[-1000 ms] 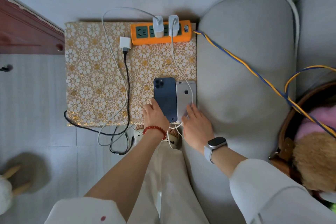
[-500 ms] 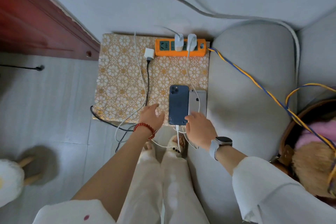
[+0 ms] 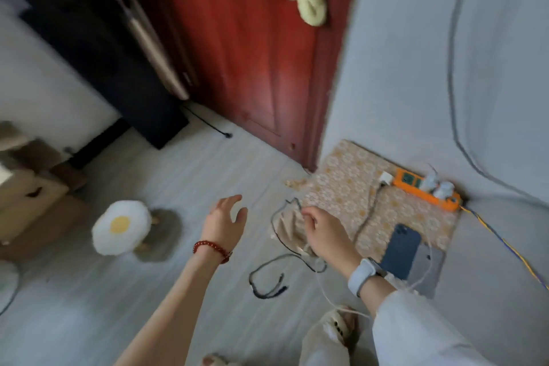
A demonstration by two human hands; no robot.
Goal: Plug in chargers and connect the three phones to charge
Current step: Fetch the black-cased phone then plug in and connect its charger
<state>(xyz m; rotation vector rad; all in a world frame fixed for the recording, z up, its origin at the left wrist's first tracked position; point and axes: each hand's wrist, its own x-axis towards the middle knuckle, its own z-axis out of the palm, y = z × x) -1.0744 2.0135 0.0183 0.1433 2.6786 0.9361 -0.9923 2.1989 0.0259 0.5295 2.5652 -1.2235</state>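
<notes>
Both hands (image 3: 225,226) have left the phones (image 3: 401,249).

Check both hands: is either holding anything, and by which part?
Left hand is open and empty. Right hand is curled beside the cables; blur hides whether it grips one.

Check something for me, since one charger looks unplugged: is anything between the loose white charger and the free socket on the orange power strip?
Nothing visible. The white charger lies on the patterned mat right beside the orange power strip, whose nearest green socket looks unoccupied; the frame is blurred.
</notes>
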